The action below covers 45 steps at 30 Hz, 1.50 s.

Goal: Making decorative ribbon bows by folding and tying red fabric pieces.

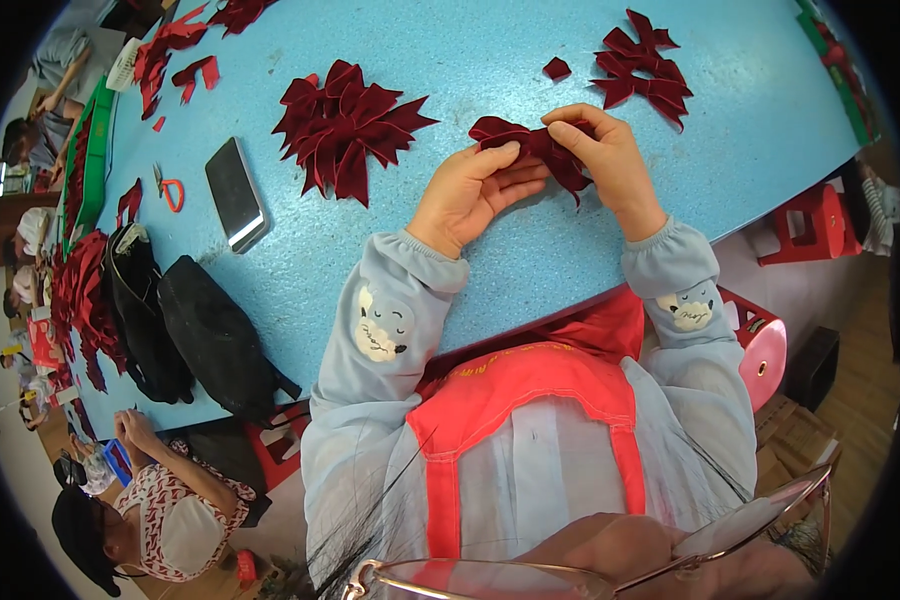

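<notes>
Both hands hold a dark red velvet bow (502, 130) just above the blue table (390, 270). My left hand (462, 195) grips its left loop, thumb on top and the other fingers curled underneath. At the bow's right end my right hand (615, 160) pinches the fabric between thumb and fingers; part of the bow is hidden behind them. A heap of similar bows (338, 125) lies to the left of my hands. Beyond my right hand are more bows (642, 78) and a small red scrap (557, 68).
A phone (236, 195), orange-handled scissors (170, 190) and a black pouch (215, 330) lie on the left. Red ribbon pieces (88, 295) are heaped beyond the pouch, near a green tray (92, 165). A co-worker (170, 510) sits lower left; a red stool (810, 225) stands right.
</notes>
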Motion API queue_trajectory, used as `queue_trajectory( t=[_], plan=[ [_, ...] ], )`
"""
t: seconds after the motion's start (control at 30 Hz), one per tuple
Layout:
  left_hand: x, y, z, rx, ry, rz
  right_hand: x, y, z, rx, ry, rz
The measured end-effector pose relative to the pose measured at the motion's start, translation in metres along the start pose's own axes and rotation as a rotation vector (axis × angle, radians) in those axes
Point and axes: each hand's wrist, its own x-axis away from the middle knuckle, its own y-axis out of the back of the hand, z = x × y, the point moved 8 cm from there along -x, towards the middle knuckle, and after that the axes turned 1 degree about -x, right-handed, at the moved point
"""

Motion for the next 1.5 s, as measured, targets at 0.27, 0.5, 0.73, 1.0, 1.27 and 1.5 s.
queue_trajectory(
  t=[0.27,0.5,0.73,1.0,1.27,1.5],
  plan=[
    [-0.001,0.008,-0.001,-0.052,-0.054,-0.071,-0.003,0.0,-0.014,-0.373,-0.165,0.046],
    [0.001,0.004,-0.014,0.031,-0.115,-0.073,-0.008,0.005,-0.012,-0.48,-0.097,0.007],
    [0.0,0.008,-0.018,0.144,-0.114,-0.053,-0.006,0.003,-0.003,-0.144,0.084,0.024],
    [0.001,0.002,-0.02,0.003,-0.254,-0.051,-0.001,-0.004,-0.019,-0.43,-0.127,0.177],
    [0.004,0.0,-0.026,0.077,-0.308,-0.056,-0.007,0.002,-0.014,-0.596,-0.062,0.134],
    [0.004,-0.007,-0.021,-0.03,-0.325,-0.043,0.002,-0.005,-0.001,-0.546,-0.054,0.078]
  ],
)
